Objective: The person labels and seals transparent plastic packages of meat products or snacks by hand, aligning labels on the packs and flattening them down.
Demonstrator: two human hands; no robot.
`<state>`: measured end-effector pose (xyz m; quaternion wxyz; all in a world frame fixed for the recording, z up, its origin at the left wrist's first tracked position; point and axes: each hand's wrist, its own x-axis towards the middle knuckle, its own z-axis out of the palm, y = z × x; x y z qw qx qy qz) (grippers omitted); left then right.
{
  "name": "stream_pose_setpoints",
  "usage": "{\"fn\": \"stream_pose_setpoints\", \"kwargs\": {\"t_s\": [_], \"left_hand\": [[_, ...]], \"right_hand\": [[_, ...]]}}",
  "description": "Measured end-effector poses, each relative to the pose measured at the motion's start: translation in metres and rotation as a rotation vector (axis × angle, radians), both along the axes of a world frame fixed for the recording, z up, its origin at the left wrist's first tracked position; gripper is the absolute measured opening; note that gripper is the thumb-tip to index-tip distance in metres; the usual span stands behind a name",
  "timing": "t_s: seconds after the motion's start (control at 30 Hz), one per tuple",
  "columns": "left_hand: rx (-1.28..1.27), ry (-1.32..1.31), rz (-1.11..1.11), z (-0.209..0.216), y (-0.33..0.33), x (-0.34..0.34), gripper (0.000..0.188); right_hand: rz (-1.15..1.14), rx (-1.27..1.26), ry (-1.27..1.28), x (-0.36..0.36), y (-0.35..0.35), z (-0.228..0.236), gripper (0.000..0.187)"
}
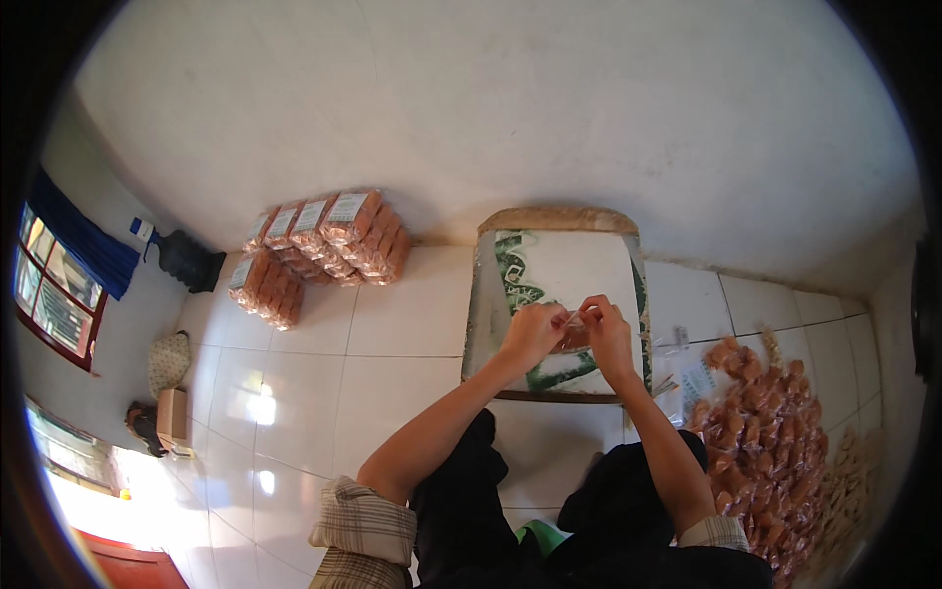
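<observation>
A small clear plastic bag (572,341) with reddish-brown contents is held between my hands over a low table (555,220). The fingers of my left hand (533,334) pinch the bag's top edge on one side. My right hand (610,339) pinches the same edge from the other side, its thumb and forefinger close to the left fingertips. Partly hidden by the fingers, the bag's exact contents are too small to make out. Beneath it, the tabletop is white with a green pattern.
A heap of small brown-filled bags (756,442) covers the floor at right, beside clear plastic packaging (695,383) with labels. Stacked brown packs (368,236) stand against the wall at far left. A dark water jug (186,259) and cardboard box (173,413) lie farther left.
</observation>
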<state>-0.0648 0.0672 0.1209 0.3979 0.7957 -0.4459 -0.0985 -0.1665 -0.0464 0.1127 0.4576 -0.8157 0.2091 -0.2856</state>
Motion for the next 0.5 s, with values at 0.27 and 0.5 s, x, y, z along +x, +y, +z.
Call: {"fn": "stream_pose_setpoints", "kwargs": {"t_s": [0.27,0.5], "left_hand": [[-0.105,0.140,0.032,-0.0042,-0.0038,0.0091,0.014],[-0.146,0.056,0.020,-0.0071,0.0008,0.0075,0.010]], "right_hand": [[0.139,-0.501,-0.132,-0.0050,-0.0051,-0.0027,0.023],[0.145,-0.656,-0.163,-0.0063,-0.0048,-0.0037,0.027]]}}
